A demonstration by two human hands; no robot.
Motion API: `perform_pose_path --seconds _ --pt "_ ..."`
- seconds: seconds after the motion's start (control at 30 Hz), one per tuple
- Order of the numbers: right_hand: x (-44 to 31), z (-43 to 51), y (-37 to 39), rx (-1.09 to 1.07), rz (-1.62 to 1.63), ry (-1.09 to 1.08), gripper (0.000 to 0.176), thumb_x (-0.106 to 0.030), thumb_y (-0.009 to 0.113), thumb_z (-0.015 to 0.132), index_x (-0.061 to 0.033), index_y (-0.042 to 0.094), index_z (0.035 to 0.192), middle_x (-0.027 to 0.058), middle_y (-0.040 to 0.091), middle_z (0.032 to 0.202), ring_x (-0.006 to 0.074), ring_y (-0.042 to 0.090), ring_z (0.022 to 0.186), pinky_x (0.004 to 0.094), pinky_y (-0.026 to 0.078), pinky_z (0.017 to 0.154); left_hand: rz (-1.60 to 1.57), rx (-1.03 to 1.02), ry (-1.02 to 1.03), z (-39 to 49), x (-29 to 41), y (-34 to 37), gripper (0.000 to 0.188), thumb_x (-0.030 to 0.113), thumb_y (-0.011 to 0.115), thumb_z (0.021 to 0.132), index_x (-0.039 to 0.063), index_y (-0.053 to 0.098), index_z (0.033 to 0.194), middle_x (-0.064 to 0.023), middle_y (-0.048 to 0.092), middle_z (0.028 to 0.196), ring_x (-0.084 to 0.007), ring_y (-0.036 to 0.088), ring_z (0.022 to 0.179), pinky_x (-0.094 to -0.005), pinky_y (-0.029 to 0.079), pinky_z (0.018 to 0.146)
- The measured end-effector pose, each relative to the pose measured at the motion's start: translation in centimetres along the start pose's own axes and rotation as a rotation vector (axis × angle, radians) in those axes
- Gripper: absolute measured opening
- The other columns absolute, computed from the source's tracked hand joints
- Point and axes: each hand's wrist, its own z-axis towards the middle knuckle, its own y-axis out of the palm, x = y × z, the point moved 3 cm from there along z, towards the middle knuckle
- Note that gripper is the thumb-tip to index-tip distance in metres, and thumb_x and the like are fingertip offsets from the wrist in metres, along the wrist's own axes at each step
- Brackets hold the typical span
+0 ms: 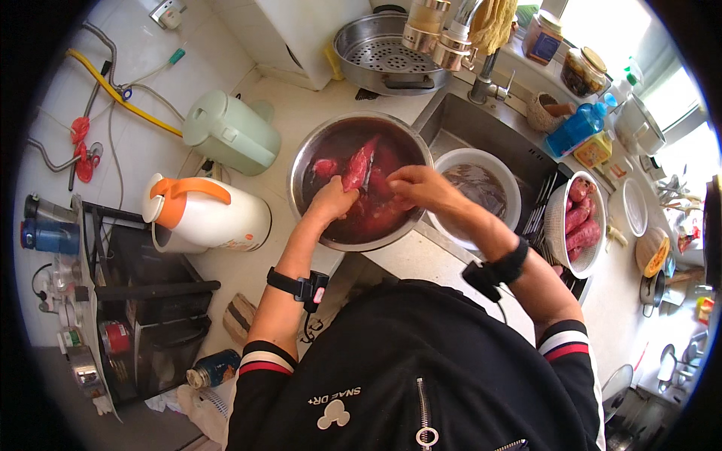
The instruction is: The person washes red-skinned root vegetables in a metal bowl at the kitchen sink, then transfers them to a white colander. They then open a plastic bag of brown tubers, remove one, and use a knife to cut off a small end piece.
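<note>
Before me on the counter stands a stainless steel basin (293, 194) of dark reddish water. My left hand (334, 200) grips the lower end of a wet, red-skinned sweet potato (360, 164), which points up and away from me above the water. Another red piece (325, 167) shows at the surface to its left, and more red shapes lie blurred under the water. Over the basin's right side is my right hand (414, 185), its fingers curled close to the water. Whether those fingers hold anything is hidden.
Right of the basin, a white tub (512, 197) of cloudy water sits in the steel sink (451, 115). A white colander (555, 239) holds several sweet potatoes (581, 225). At left stand a green kettle (231, 132) and a white thermos jug (225, 217). A steamer pot (389, 76) is behind.
</note>
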Motion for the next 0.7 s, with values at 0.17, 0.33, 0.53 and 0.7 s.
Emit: perform_pose_path --seconds 0.17,0.33,0.53,0.7 --pt "1.3 5.0 2.1 0.044 -0.846 0.013 0.021 -0.017 0.053 0.081 -0.0008 0.067 0.084 0.0190 0.065 0.083 0.0289 0.065 0.079 0.0362 0.052 0.068 -0.922 -0.192 -0.147 -2.4 1.0 -1.7 0.026 0.032 0.049 0.088 0.008 0.049 0.096 -0.0022 0.051 0.071 -0.0048 0.043 0.048 -0.0158 0.029 0.035" --pt "4.1 8.1 2.2 0.049 -1.152 -0.013 0.018 -0.014 0.053 0.079 -0.0052 0.068 0.085 0.0167 0.065 0.089 0.0293 0.064 0.084 0.0382 0.052 0.073 -1.210 -0.213 -0.223 -4.1 1.2 -2.5 0.046 0.053 0.037 0.090 0.010 0.048 0.101 -0.0041 0.052 0.069 -0.0043 0.039 0.044 -0.0141 0.024 0.033" --pt "2.7 7.6 2.9 0.079 0.629 0.192 0.023 -0.019 0.045 0.090 0.0000 0.057 0.095 0.0119 0.059 0.086 0.0239 0.059 0.071 0.0339 0.051 0.068 -1.251 -0.122 -0.221 -3.4 0.6 -1.3 0.038 0.047 0.036 0.093 0.012 0.049 0.099 -0.0033 0.052 0.069 -0.0062 0.039 0.044 -0.0179 0.026 0.034" --pt "-0.4 5.0 8.7 0.537 -0.048 0.159 0.038 -0.032 0.053 0.083 0.0048 0.054 0.095 0.0292 0.055 0.101 0.0446 0.052 0.101 0.0484 0.043 0.085 -0.691 0.293 0.278 -3.6 3.6 1.0 0.033 0.040 0.040 0.092 0.010 0.047 0.103 -0.0036 0.053 0.074 -0.0177 0.050 0.063 -0.0305 0.038 0.059"
